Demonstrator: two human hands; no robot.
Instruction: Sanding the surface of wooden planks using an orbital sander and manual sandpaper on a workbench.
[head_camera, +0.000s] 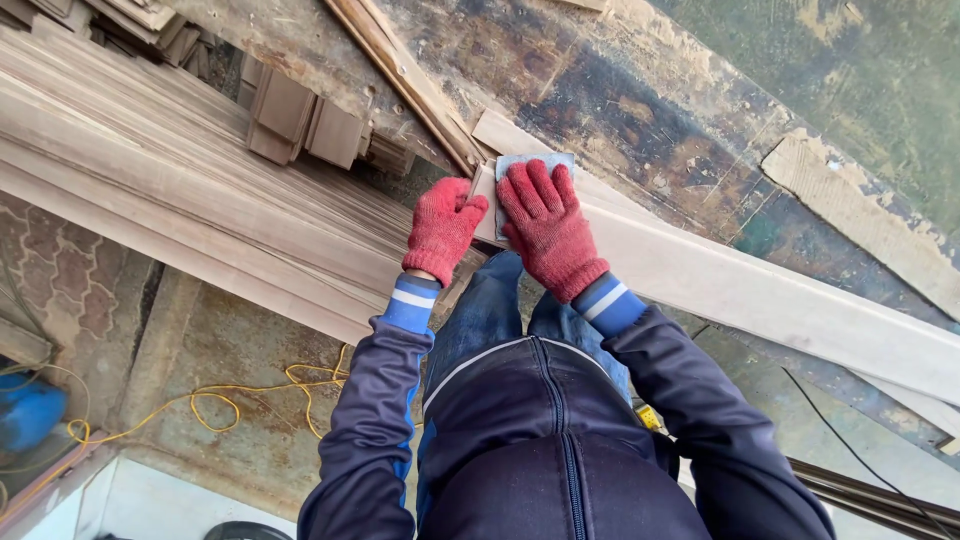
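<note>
We press a grey sheet of sandpaper (533, 165) flat against the near end of a long pale wooden board (760, 295) with our right hand (547, 225), red-gloved fingers spread over the sheet and the palm lying on the wood, so the grip is a flat, open press rather than a closed grasp. Our left hand (441, 228), in a matching red glove, curls its fingers over the end of the same board just beside the right, holding its edge. The board is smooth and light-coloured, and it runs off to the lower right across a worn, stained table (640, 100). To the left lies a broad stack of similar long planks (180, 170), with small wooden blocks (300, 125) beside it. Below, a patterned floor (60, 285) carries a looped yellow cable (215, 405).
</note>
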